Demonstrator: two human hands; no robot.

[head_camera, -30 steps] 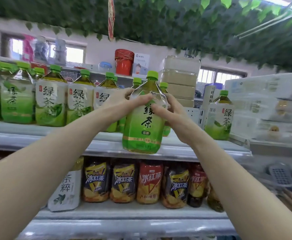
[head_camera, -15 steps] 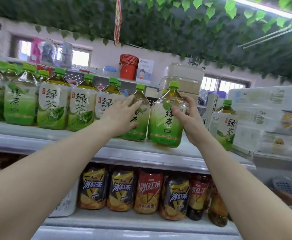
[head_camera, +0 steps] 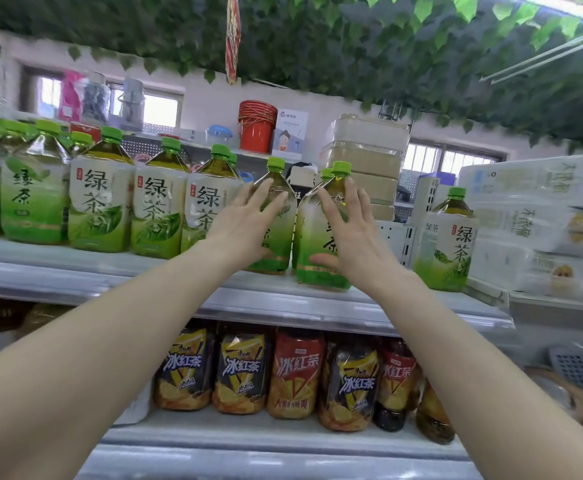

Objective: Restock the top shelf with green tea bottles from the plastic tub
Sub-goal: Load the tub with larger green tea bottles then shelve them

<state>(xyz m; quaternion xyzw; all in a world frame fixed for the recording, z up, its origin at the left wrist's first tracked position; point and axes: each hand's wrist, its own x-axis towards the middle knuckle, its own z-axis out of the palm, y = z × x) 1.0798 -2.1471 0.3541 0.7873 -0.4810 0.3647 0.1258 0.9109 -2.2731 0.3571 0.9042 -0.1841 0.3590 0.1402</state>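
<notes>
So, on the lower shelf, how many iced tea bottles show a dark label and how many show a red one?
Dark-label bottles: 3
Red-label bottles: 2
Total: 5

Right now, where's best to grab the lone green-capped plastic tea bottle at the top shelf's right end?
Probably the sloping shoulder below the cap of the green-capped plastic tea bottle, coming from the front-left: it stands upright with space there, while white wrapped packs crowd its right.
</notes>
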